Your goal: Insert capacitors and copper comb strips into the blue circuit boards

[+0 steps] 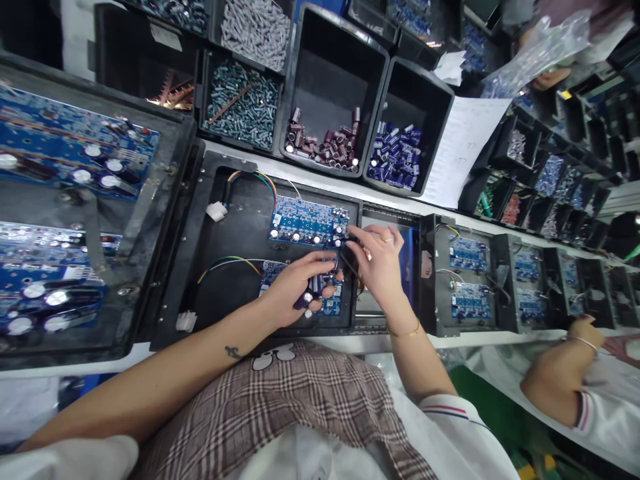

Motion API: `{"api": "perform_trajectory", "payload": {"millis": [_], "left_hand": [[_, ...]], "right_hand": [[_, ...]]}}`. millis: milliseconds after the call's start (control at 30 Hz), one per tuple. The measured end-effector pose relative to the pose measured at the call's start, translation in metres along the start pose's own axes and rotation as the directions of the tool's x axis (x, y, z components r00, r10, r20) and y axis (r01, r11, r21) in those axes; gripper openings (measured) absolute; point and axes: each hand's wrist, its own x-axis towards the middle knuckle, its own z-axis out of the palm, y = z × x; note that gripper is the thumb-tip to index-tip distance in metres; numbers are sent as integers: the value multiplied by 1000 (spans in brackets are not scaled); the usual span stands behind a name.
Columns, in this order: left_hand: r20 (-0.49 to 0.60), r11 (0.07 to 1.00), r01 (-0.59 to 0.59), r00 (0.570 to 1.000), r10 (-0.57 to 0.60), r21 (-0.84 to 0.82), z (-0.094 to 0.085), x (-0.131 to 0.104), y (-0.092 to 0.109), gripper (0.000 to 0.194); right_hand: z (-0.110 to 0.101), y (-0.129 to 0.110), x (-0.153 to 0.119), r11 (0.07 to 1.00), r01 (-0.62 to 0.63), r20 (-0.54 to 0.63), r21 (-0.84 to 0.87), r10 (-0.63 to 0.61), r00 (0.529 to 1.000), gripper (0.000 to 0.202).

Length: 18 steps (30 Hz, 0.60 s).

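Above the lower blue circuit board [331,305], my left hand [295,287] is curled around several dark cylindrical capacitors [316,285]. My right hand [377,257] is at the right edge of the upper blue circuit board [309,221], thumb and forefinger close together by its corner capacitors; whatever is between the fingertips is too small to make out. Both boards lie in a black tray [220,233], with coloured wires and white connectors [217,212] at its left side. My left hand hides part of the lower board.
Black bins behind the tray hold brown capacitors [333,148], blue capacitors [395,157] and green parts [243,103]. Larger boards [75,143] lie at left. More board trays [470,277] stretch right, where a co-worker's arm [555,380] reaches in. A paper sheet [463,150] lies beside the bins.
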Motion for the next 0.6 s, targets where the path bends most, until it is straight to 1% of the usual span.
{"api": "perform_trajectory", "payload": {"millis": [67,133,167,200,233,267,300,367,400,433,500,600], "left_hand": [[14,1000,-23,1000,24,-14,1,-2,-2,20],[51,999,-33,998,35,-38,2,-2,-3,15],[66,998,-32,997,35,-44,3,-2,-3,14],[67,999,-29,997,32,-44,4,-1,-4,14],[46,999,-23,999,25,-37,5,-1,-4,15],[5,1000,-15,1000,15,-26,5,0,-5,16],[-48,1000,-6,999,5,-12,6,0,-6,17],[-124,999,32,992,-30,12,5,-2,-9,19],[-132,999,51,990,-48,19,3,-3,-11,20],[-124,998,64,990,-60,27,2,-6,-13,22],[-95,997,71,993,-67,42,-1,-13,-16,22],[-74,997,48,996,-44,61,-7,-24,-19,15]], "right_hand": [[-14,-8,-8,972,-27,91,232,6,996,31],[-24,-14,-13,896,-52,184,440,-33,982,28],[-26,-15,-14,859,-66,202,508,-45,978,25],[-26,-15,-14,837,-80,200,541,-36,979,20],[-23,-13,-14,842,-89,178,532,-8,984,17],[-20,-10,-14,872,-94,142,480,29,989,14],[-15,-6,-13,918,-97,99,385,63,993,14],[-3,1,-11,988,-95,4,118,95,995,14],[3,4,-11,996,-87,-32,-1,87,996,15],[8,6,-10,994,-74,-51,-85,70,996,15],[16,9,-9,987,-59,-61,-152,51,997,14],[20,9,-8,983,-80,-78,-164,68,995,10]]}}
